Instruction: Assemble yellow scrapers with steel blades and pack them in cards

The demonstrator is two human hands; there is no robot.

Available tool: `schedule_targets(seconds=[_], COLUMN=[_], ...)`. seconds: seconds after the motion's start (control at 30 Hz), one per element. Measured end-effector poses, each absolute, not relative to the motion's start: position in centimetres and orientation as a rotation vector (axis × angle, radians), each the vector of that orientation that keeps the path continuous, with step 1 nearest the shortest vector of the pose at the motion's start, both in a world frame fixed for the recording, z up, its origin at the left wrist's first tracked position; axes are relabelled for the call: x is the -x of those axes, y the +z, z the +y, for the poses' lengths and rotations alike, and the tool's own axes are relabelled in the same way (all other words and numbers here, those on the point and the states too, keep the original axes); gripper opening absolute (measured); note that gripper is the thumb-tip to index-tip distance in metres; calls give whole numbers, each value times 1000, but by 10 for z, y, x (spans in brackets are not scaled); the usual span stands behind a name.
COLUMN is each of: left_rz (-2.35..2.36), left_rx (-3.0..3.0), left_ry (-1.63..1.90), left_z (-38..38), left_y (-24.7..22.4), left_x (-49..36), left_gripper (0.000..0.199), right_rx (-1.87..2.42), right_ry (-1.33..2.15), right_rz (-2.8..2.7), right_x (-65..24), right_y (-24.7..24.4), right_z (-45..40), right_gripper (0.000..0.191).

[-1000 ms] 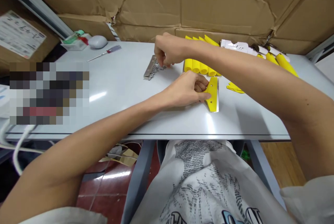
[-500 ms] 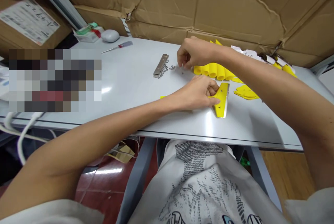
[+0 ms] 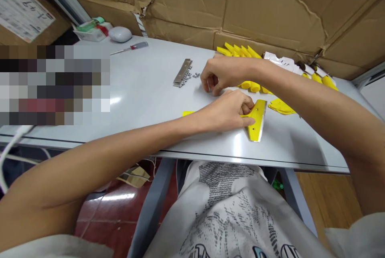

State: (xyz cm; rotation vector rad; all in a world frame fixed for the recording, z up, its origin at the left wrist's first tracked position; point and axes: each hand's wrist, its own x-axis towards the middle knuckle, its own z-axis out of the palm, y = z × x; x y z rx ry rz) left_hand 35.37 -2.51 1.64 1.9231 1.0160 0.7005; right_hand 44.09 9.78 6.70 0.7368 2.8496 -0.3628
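Observation:
My left hand [image 3: 230,111] is closed around a yellow scraper [image 3: 257,121] with a wide head, two small holes and a thin blade along its right edge. The scraper's handle runs under the hand, and its end shows at the left. Beyond it, my right hand [image 3: 217,75] touches down on the tabletop with fingers pinched; whatever sits between the fingertips is hidden. Left of that hand lie a few loose small screws [image 3: 196,75]. A stack of flat metal blades [image 3: 182,72] rests beside them, with more screws along its right side.
Yellow tubular handles [image 3: 246,85] lie in a row behind my right forearm. Flat yellow pieces [image 3: 281,106] are stacked right of the scraper. A screwdriver [image 3: 140,45], a white rounded object [image 3: 120,34] and a small white box [image 3: 93,31] stand at the back left. Cardboard [image 3: 186,9] walls the rear.
My right hand has come down and nearer to me, over the spot where a single screw lay. The left hand keeps its hold on the scraper. The view has shifted slightly.

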Motion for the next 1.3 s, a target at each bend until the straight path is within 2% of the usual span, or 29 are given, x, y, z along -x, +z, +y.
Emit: schedule_targets(seconds=[0.17, 0.33, 0.53, 0.83, 1.3], left_rz=[1002, 970, 921, 944, 947], left_rx=[-1920, -1947, -1954, -2053, -2012], left_ry=[673, 668, 640, 523, 563], left_z=[-27, -26, -29, -32, -31], left_y=[16, 15, 17, 18, 18], left_x=[-353, -353, -354, -357, -357], left_gripper=[29, 23, 21, 28, 21], right_rx=[-732, -956, -820, -848, -917], right_ry=[-395, -280, -451, -403, -369], right_rz=[2963, 3038, 3040, 3038, 3016], right_x=[-437, -421, -415, -416, -416], right_y=[72, 64, 50, 46, 47], right_z=[108, 124, 127, 121, 115], right_gripper=[11, 19, 22, 24, 22])
